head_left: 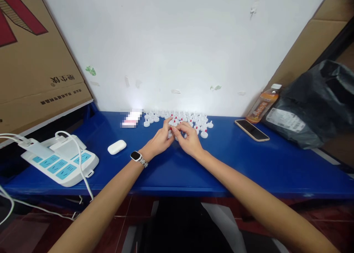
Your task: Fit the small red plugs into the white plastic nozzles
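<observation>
My left hand (pixel 160 138) is closed around a white nozzle cap (pixel 169 134), which shows partly between the fingers. A small red tip (pixel 171 128) sits at its top. The thumb and fingers of my right hand (pixel 190 138) are pinched together right beside that tip; what lies between them is mostly hidden. Just beyond both hands, many white nozzle caps (pixel 156 118) stand close together on the blue table (pixel 171 172). Some, like the cap at the right edge of the group (pixel 204 134), carry red tips; others are plain white.
On the left are a power strip (pixel 59 166) with white cables and a white earbud case (pixel 117 147). To the right lie a phone (pixel 252 130), an orange drink bottle (pixel 262 105) and a dark plastic bag (pixel 312 102). A white wall (pixel 177 54) rises behind the table.
</observation>
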Available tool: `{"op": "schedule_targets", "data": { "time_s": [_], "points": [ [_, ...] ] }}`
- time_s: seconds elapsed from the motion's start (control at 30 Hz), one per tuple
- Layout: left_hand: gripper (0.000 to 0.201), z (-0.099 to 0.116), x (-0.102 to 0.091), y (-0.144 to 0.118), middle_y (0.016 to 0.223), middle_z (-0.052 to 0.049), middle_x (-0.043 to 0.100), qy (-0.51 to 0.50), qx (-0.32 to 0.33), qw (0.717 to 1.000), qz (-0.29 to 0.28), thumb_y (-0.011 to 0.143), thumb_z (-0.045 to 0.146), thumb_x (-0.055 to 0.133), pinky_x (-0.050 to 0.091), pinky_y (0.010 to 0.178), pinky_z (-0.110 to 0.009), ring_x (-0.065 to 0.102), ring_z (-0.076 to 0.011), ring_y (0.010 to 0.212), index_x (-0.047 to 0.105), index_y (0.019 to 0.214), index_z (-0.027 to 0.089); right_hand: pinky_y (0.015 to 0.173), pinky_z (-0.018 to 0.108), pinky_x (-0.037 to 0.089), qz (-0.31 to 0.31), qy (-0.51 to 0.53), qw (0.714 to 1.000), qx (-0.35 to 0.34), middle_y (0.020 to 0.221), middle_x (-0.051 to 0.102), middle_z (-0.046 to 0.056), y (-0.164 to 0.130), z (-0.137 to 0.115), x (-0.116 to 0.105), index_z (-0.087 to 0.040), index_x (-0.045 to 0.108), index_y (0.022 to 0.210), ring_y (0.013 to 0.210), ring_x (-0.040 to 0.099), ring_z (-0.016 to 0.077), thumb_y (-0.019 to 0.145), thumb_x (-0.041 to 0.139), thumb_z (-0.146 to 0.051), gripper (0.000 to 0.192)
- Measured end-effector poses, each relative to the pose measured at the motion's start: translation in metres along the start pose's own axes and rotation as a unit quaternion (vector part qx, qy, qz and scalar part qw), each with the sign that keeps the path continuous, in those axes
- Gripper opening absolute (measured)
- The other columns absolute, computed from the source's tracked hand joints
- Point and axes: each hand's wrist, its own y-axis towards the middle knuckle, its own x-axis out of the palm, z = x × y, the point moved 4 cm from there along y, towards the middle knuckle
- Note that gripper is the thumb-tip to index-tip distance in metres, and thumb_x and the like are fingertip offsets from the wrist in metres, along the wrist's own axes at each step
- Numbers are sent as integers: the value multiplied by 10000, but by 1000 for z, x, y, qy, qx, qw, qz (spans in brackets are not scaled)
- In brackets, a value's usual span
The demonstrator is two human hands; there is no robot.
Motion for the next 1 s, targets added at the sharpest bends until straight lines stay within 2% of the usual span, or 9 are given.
{"op": "schedule_targets", "data": {
  "time_s": [0.1,0.2,0.27,0.33,0.43,0.57,0.7,0.83,1.0],
  "points": [
    [723,4,4,0,1200,-137,672,-9,20,1000,-11,891,175,492,482,977,-364,674,-230,1098,175,1540,158,770,325,470,-12,27,999,26,816,601,19,1,2,2,-230,600,850,791,560,178,927,578,-367,159],
    [810,7,3,-1,1151,-120,676,4,29,1000,-10,837,165,557,491,953,-360,673,-237,1065,178,1553,173,641,292,413,-22,80,994,66,718,542,-20,2,8,6,-226,565,823,653,480,145,901,600,-368,166],
    [831,6,-3,-3,1141,-106,661,24,31,999,-6,805,185,601,501,906,-348,669,-223,978,222,1545,189,588,282,367,-47,109,989,85,663,516,-33,2,13,8,-218,583,795,595,430,131,895,612,-382,194],
    [769,2,-15,-4,1125,-84,644,30,31,999,9,792,184,592,503,825,-321,636,-180,848,302,1504,201,566,276,338,-83,114,985,96,634,523,-36,2,17,8,-207,636,812,571,415,125,887,633,-391,199],
    [579,-11,-36,-3,1031,-42,632,9,7,997,73,803,150,516,468,703,-281,567,-140,733,444,1375,196,610,275,348,-136,44,987,75,680,612,-12,2,20,5,-200,706,838,620,475,132,884,648,-332,152],
    [324,-32,-51,-1,909,-20,627,43,-58,984,165,837,146,502,439,653,-269,536,-128,674,578,1149,186,791,328,344,-198,-139,970,1,754,695,9,2,19,1,-218,734,810,787,555,176,876,637,-191,120],
    [182,-50,-55,2,902,-39,644,97,-100,969,202,869,172,523,478,704,-302,549,-139,667,609,1030,181,834,369,304,-165,-252,954,5,801,709,28,5,26,-7,-220,732,940,879,568,226,874,645,-192,112],
    [139,-67,-60,12,983,-86,628,159,-136,956,208,886,194,542,514,843,-358,617,-198,836,615,999,160,845,381,306,-100,-274,957,15,903,714,48,8,27,-11,-218,693,1114,948,572,255,883,642,-243,238],
    [219,-81,-61,38,1085,-131,593,267,-160,935,171,896,251,581,468,992,-426,578,-296,1090,661,1071,146,849,381,315,-39,-241,970,-7,876,691,42,12,15,-7,-220,686,1045,933,584,246,921,601,-320,180]
  ]
}}
